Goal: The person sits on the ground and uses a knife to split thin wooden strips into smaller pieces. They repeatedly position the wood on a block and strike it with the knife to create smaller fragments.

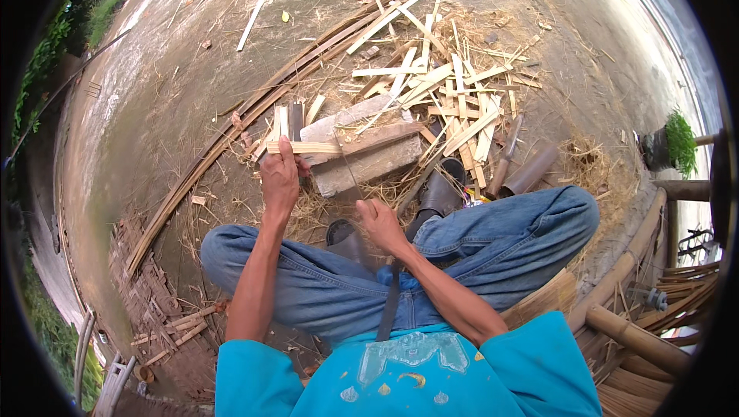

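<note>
Long bamboo slats (209,157): curving across the ground, left of frame centre.
Left hand (281,175): gripping a pale bamboo strip (308,148), centre-left of the frame.
Concrete block (369,165): mid-frame, beside the strip's tip.
Right hand (381,225): curled around a thin blade (347,161), seen edge-on.
Cut strips (460,98): heaped, upper centre-right.

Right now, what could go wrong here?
The thin blade in the right hand is at the right end of the pale strip that the left hand grips; a slip could cut that hand. Dark footwear sits close to the concrete block, so a stray stroke might reach it. The loose strip pile could shift underfoot.
</note>
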A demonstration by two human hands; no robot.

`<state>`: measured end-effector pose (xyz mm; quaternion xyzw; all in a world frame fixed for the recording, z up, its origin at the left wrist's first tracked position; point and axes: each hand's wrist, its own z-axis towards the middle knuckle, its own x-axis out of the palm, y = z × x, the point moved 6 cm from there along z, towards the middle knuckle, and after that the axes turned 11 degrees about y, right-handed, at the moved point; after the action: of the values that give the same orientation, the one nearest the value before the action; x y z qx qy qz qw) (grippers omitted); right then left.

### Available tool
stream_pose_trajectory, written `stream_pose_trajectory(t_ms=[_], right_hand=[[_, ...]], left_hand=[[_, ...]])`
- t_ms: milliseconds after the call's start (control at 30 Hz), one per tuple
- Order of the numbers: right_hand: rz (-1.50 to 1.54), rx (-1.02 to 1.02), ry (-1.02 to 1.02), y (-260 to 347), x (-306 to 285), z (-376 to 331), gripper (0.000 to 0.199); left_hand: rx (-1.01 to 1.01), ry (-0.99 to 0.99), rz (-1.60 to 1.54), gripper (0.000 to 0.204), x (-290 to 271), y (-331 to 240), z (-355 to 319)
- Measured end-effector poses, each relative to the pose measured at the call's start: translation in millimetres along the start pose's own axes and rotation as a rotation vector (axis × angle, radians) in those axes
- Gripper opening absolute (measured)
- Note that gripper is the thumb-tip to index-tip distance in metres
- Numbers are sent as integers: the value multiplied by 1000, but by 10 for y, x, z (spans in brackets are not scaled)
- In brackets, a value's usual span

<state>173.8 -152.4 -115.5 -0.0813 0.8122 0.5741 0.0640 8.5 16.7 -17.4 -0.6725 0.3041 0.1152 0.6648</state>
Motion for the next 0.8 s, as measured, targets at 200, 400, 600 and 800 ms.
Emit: stream_pose_trajectory(t_ms=[200,400,600,800], right_hand=[[-3,-2,-57,-69,46,-30,52],[19,-85,0,258,131,-184,49],[10,-111,-28,208,302,-182,41],[16,-58,-14,237,161,-173,44]], left_hand=[[-61,-8,94,81,-1,-37,-83],[-32,-40,206,80,-17,-81,-98],[-60,-89,178,81,-108,140,-32],[19,-110,283,80,-39,84,-64]])
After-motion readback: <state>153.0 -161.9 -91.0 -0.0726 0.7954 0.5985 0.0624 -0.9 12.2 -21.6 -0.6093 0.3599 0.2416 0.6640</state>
